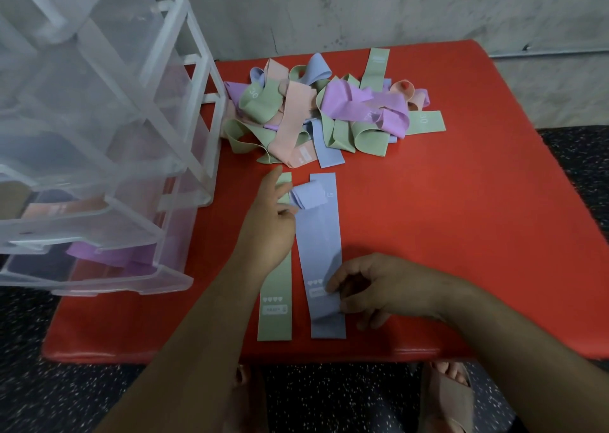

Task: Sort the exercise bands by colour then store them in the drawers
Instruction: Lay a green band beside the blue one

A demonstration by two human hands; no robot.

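- Right grip (379, 287): thumb and forefinger clamped on the near end of the blue band (319, 241), edge lifted slightly off the table (461, 202).
- Green band (275, 317) lies flat just beside it, on the left.
- Left grip (267, 222): pinching the blue band's far end, which is folded back on itself.
- Step, my read: flattening blue into its own colour row; sorting is early.
- Mixed pile (316, 109) sits beyond: green, peach, purple, blue, tangled.
- Drawer unit (99, 136) at far left; peach and purple are visible inside.
- Next: pull the fold out straight, release, then pick from the pile one band at a time.
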